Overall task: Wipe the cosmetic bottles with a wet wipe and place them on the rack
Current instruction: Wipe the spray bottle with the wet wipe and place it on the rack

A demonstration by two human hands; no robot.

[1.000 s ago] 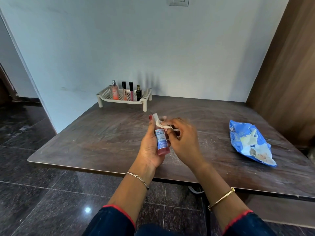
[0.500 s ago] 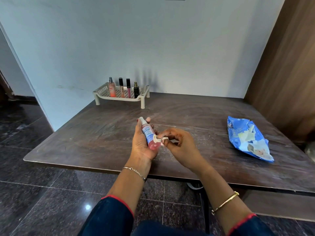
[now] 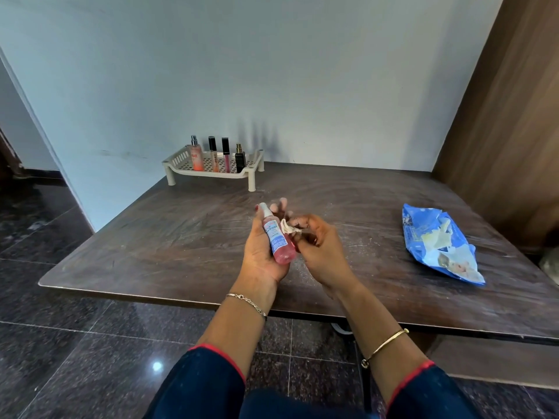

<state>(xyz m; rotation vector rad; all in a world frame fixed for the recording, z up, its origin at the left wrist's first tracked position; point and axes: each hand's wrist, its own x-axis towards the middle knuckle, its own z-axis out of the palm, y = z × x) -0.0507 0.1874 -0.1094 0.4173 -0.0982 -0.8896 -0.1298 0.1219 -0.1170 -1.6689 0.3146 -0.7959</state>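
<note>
My left hand (image 3: 262, 252) holds a small pink bottle (image 3: 276, 237) with a white cap and a blue-and-white label, tilted with the cap pointing up and left. My right hand (image 3: 320, 246) pinches a crumpled white wet wipe (image 3: 287, 227) against the bottle's right side. Both hands hover over the front middle of the dark wooden table (image 3: 181, 237). A cream plastic rack (image 3: 211, 172) stands at the table's back left against the wall, carrying several upright cosmetic bottles (image 3: 196, 155).
A blue wet-wipe pack (image 3: 438, 246) lies open on the table's right side, with a white sheet sticking out. A brown wooden panel (image 3: 514, 116) rises along the right. Dark glossy floor tiles (image 3: 60, 343) lie below the table's front edge.
The bottle has tipped from upright to slanted in my left hand. The wipe has slid from the cap down the bottle's side and back up to mid-height.
</note>
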